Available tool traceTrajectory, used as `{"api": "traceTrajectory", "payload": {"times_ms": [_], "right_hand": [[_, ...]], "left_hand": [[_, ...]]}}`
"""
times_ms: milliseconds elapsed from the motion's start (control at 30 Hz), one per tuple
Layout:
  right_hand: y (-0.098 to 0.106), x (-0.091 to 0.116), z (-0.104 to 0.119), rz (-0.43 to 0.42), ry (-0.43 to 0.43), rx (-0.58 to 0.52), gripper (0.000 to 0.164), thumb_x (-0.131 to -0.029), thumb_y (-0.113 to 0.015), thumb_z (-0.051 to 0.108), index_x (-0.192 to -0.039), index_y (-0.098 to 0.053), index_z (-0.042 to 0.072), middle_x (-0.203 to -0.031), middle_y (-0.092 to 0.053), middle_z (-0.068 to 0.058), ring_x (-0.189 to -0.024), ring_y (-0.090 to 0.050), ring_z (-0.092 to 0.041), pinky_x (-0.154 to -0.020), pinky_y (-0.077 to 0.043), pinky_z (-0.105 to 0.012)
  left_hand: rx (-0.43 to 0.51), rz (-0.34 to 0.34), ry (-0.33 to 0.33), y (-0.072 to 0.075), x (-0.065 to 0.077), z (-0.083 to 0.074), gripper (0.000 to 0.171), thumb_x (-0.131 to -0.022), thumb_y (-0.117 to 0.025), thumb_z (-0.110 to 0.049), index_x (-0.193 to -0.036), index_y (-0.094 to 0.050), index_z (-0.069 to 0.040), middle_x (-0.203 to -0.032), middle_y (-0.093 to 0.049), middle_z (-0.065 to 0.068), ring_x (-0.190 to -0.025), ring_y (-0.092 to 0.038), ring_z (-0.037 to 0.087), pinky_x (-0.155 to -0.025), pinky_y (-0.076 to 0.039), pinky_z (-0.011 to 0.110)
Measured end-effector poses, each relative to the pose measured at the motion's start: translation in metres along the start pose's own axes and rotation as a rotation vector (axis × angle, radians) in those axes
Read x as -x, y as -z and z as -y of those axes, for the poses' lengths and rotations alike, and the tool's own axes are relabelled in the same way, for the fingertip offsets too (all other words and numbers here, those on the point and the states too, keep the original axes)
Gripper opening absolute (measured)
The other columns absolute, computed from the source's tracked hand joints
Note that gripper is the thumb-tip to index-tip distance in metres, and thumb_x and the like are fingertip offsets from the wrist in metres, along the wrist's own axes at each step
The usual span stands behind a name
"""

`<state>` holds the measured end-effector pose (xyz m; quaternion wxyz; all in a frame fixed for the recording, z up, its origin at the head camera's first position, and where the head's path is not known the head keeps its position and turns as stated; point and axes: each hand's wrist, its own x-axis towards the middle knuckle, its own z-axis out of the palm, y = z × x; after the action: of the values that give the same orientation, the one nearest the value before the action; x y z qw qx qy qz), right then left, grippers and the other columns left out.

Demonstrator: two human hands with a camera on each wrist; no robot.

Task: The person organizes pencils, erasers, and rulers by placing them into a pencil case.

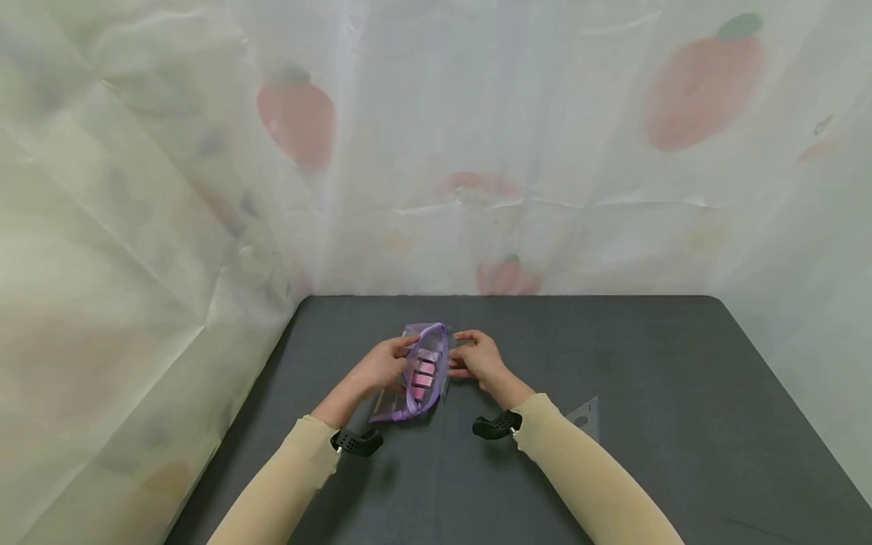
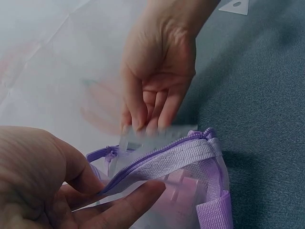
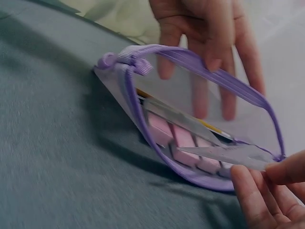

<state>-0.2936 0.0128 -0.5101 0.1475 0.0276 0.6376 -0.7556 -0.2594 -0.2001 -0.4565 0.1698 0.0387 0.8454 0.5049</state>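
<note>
A see-through pencil pouch (image 1: 412,410) with purple zip edging lies on the dark table, its mouth gaping. My left hand (image 1: 381,367) grips the pouch's left edge, thumb over the zip band and other fingers along the clear wall. On the opposite side, my right hand (image 1: 482,359) pinches a clear set square (image 3: 224,153) whose pointed corner reaches inside the mouth. Pink blocks (image 3: 183,138) sit in a row within the pouch. Beside them are a clear ruler (image 3: 181,117) and a yellow pencil (image 3: 212,126).
Another clear set square (image 1: 587,418) lies on the table (image 1: 681,424), partly behind my right forearm. A pale patterned curtain (image 1: 422,136) hangs behind the table and along both sides.
</note>
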Motion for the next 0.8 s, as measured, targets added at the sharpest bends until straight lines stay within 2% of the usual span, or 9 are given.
{"api": "traceTrajectory", "payload": {"times_ms": [167, 267, 333, 400, 500, 567, 800], "right_hand": [[-0.017, -0.001, -0.004, -0.038, 0.024, -0.04, 0.046, -0.091, -0.06, -0.012, -0.136, -0.052, -0.007, -0.1, -0.059, -0.022, -0.083, -0.068, -0.036, -0.07, -0.063, -0.046], [-0.026, 0.0, -0.004, -0.049, 0.036, -0.048, 0.046, -0.091, -0.058, -0.013, -0.136, -0.051, -0.008, -0.103, -0.057, -0.022, -0.083, -0.067, -0.037, -0.069, -0.063, -0.044], [-0.031, 0.0, -0.005, -0.06, 0.043, -0.052, 0.045, -0.091, -0.058, -0.013, -0.136, -0.05, -0.007, -0.103, -0.056, -0.022, -0.081, -0.067, -0.036, -0.068, -0.063, -0.044], [-0.036, -0.001, -0.007, -0.075, 0.046, -0.05, 0.045, -0.092, -0.058, -0.013, -0.135, -0.05, -0.007, -0.101, -0.055, -0.02, -0.079, -0.066, -0.033, -0.068, -0.063, -0.043], [-0.042, -0.004, -0.011, -0.09, 0.058, -0.044, 0.043, -0.091, -0.058, -0.014, -0.133, -0.049, -0.008, -0.099, -0.055, -0.019, -0.074, -0.066, -0.029, -0.067, -0.063, -0.043], [-0.046, -0.005, -0.014, -0.094, 0.065, -0.029, 0.043, -0.09, -0.059, -0.014, -0.131, -0.049, -0.008, -0.098, -0.055, -0.019, -0.073, -0.067, -0.029, -0.066, -0.063, -0.042], [-0.054, -0.001, -0.014, -0.068, 0.071, 0.052, 0.045, -0.086, -0.061, -0.017, -0.128, -0.05, -0.012, -0.092, -0.059, -0.02, -0.08, -0.073, -0.04, -0.07, -0.063, -0.043]], "left_hand": [[-0.002, 0.007, 0.001, 0.001, -0.002, 0.0, 0.059, -0.103, -0.042, 0.004, -0.16, -0.038, -0.011, -0.156, -0.035, 0.033, -0.079, -0.062, 0.025, -0.066, -0.062, 0.045], [-0.001, 0.008, 0.014, 0.001, -0.002, 0.0, 0.059, -0.104, -0.043, 0.003, -0.16, -0.037, -0.012, -0.158, -0.033, 0.032, -0.074, -0.059, 0.02, -0.067, -0.062, 0.044], [0.002, 0.006, 0.018, 0.001, -0.003, 0.0, 0.059, -0.104, -0.043, 0.004, -0.16, -0.037, -0.012, -0.158, -0.031, 0.032, -0.069, -0.057, 0.016, -0.067, -0.062, 0.044], [0.004, 0.01, 0.021, 0.001, -0.003, 0.0, 0.059, -0.104, -0.043, 0.004, -0.16, -0.037, -0.012, -0.159, -0.03, 0.033, -0.058, -0.046, 0.015, -0.067, -0.062, 0.044], [0.008, 0.016, 0.018, 0.001, -0.003, 0.0, 0.06, -0.103, -0.041, 0.005, -0.161, -0.036, -0.011, -0.159, -0.029, 0.033, -0.052, -0.042, 0.012, -0.067, -0.062, 0.045], [0.008, 0.02, 0.02, 0.001, -0.003, 0.0, 0.06, -0.104, -0.041, 0.005, -0.161, -0.035, -0.011, -0.159, -0.028, 0.033, -0.047, -0.032, 0.013, -0.067, -0.062, 0.044], [-0.012, 0.009, 0.013, 0.001, -0.002, -0.001, 0.061, -0.102, -0.043, 0.006, -0.16, -0.036, -0.011, -0.157, -0.031, 0.035, -0.046, -0.028, 0.012, -0.065, -0.061, 0.043]]}}
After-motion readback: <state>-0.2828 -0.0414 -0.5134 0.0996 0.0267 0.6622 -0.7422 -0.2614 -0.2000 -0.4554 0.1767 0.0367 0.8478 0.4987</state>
